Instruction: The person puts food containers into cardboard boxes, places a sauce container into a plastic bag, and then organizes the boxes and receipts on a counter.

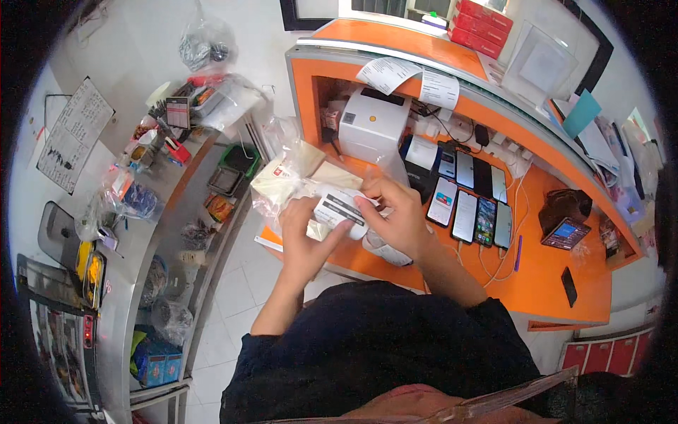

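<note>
Between both hands I hold a white printed slip of paper (pixel 339 213) with dark bands across it. My left hand (pixel 305 233) grips its left and lower edge, thumb on the printed face. My right hand (pixel 396 212) pinches its upper right part. Just beyond the hands, pale paper packages (pixel 294 168) sit in a clear plastic bag (pixel 283 132) on the left end of the orange counter (pixel 424 289). Beneath my right hand lies a white printed item (pixel 386 253), partly covered by the hand; its kind is unclear.
A white label printer (pixel 374 124) and a black receipt printer (pixel 421 161) stand in the counter's recess. Several smartphones (pixel 465 212) with charging cables lie to the right, near a tilted card terminal (pixel 565 238). Leftward, a metal shelf (pixel 119 302) carries bags and containers.
</note>
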Motion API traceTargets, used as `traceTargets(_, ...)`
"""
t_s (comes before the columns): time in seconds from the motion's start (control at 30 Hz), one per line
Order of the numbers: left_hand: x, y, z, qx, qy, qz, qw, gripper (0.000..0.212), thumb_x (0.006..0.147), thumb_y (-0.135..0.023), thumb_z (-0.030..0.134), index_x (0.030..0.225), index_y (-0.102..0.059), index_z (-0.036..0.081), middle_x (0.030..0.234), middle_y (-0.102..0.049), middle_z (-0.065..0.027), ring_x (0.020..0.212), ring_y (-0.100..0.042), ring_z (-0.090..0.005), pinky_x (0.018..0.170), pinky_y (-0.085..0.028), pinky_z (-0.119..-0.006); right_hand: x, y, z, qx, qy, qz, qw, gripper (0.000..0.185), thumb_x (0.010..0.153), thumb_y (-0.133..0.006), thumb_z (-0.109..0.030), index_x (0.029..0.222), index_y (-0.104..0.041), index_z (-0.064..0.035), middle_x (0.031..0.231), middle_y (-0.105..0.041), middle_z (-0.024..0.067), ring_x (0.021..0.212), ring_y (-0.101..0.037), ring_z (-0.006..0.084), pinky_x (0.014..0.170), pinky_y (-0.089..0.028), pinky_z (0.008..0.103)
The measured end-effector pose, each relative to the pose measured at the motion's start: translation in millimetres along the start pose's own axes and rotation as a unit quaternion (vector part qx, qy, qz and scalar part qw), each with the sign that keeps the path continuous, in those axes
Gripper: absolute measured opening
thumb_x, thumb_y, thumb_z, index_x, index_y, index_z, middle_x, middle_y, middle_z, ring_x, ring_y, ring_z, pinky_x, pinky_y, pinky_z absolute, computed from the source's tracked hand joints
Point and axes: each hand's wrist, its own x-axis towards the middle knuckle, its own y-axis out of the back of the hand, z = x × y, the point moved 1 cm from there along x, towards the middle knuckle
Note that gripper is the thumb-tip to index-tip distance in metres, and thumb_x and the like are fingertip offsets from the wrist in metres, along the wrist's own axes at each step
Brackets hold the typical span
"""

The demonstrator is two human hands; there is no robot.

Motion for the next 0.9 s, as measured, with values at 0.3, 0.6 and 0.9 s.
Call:
traceTargets(0.3,-0.9,-5.8,-6.8,-0.383,0.251,-0.164,0.873,0.016,0.081,-0.066,0.008,0.094,-0.066,-0.001,0.083,-0.067,-0.0037,0.072,-0.06,-0.0081,0.065,-0.047,-0.022,-15.5,-8.6,24.1,0.201,-0.068,0.006,0.977,0.011,0.083,-0.062,-0.003,0.091,-0.056,-0.0014,0.087,-0.059,0.0063,0.078,-0.058,0.0105,0.066,-0.047,0.0254)
traceTargets(0.6,-9.1,-10.6,-19.0,-0.47,0.284,-0.149,0.822,0.017,0.082,-0.064,0.012,0.096,-0.066,0.002,0.079,-0.067,-0.004,0.066,-0.06,-0.0087,0.059,-0.046,-0.022,-28.4,-11.5,26.6,0.282,-0.123,-0.093,0.947,0.035,0.079,-0.057,0.009,0.112,-0.052,0.0004,0.097,-0.058,0.0076,0.09,-0.057,0.0124,0.079,-0.046,0.0248)
traceTargets(0.9,-9.0,-1.1,-10.8,-0.464,0.217,-0.18,0.84,0.021,0.081,-0.066,0.015,0.095,-0.065,0.0,0.098,-0.06,-0.0047,0.089,-0.057,-0.0129,0.078,-0.044,-0.025,-20.7,1.2,9.9,0.007,0.008,-0.064,0.998,0.022,0.073,-0.064,0.004,0.095,-0.064,-0.0002,0.083,-0.06,0.0061,0.077,-0.059,0.0133,0.067,-0.047,0.0261)
